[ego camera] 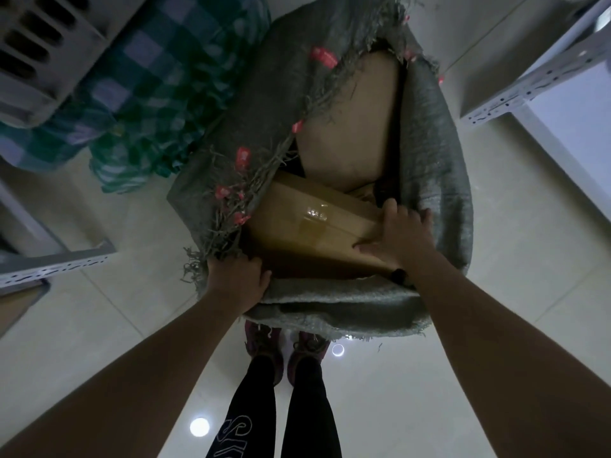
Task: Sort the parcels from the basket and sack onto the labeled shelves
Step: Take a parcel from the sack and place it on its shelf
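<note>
A grey woven sack (433,153) with frayed edges and red tags stands open on the floor in front of my feet. Inside lies a brown cardboard box (297,226) sealed with clear tape, and behind it a larger tan parcel (357,127). My right hand (396,233) grips the box's right end, thumb on its top face and fingers over the far edge. My left hand (236,279) holds the sack's near left rim, fingers curled over the fabric beside the box's corner.
A grey plastic basket (43,44) sits at the upper left above a green checked bag (155,87). Metal shelf frames stand at the left (56,266) and upper right (529,81). Pale tiled floor surrounds the sack.
</note>
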Demonstrator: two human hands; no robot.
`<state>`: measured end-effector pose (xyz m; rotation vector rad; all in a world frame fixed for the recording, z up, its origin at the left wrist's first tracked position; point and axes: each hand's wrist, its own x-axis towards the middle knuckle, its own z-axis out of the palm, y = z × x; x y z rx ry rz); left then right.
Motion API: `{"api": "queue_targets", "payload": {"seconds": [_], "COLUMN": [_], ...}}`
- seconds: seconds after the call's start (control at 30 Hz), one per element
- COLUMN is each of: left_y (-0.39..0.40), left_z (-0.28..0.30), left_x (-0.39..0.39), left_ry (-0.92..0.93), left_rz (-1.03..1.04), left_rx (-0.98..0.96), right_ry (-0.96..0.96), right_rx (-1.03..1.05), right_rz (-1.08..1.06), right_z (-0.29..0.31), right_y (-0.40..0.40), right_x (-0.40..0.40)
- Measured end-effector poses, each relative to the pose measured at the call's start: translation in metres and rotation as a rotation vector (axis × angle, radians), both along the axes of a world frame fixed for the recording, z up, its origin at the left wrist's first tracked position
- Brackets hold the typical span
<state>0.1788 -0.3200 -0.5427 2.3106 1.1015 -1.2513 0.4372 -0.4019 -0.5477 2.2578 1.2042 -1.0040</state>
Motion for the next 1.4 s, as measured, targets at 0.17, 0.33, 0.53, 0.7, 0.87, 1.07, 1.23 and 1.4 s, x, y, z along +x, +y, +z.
{"api": "queue_targets", "payload": {"seconds": [0.17,0.33,0.53,0.7,0.87,1.07,1.23,1.4], "left_y": [0.004,0.019,0.06,0.085,0.086,0.091,0.09,0.085], "left_z": [0.003,0.008,0.008,0.004,0.021,0.033,0.047,0.084], "left_x": [-0.001,-0.009,-0.007,-0.014,-0.006,0.023,0.034,0.023], "left_ry": [-0.061,-0.277,-0.244,-0.228,-0.259,-0.33,-0.317,-0.374], "left_rz": [0.032,0.013,0.277,0.522,0.26,-0.336,-0.194,-0.316], "left_rx": [0.044,0.194,0.233,0.138,0.349,0.138,-0.082,0.109], "right_ry": [-0.012,0.183,0.084,0.023,-0.003,0.013,-0.026,-0.258], "right_rx": [-0.108,0.068,0.056,0.141,0.202,0.246,0.28,0.517], "right_rz": [0.134,0.023,0.015,-0.03,-0.06,-0.097,-0.059,-0.006], "right_z": [0.008,0.019,0.02,0.018,0.019,0.034,0.063,0.082], "right_y": [0.015,0.012,-0.003,-0.005,-0.015,-0.02,-0.014,-0.031], "right_x": [-0.008,-0.02,-0.029,-0.046,-0.052,-0.068,-0.079,-0.092]}}
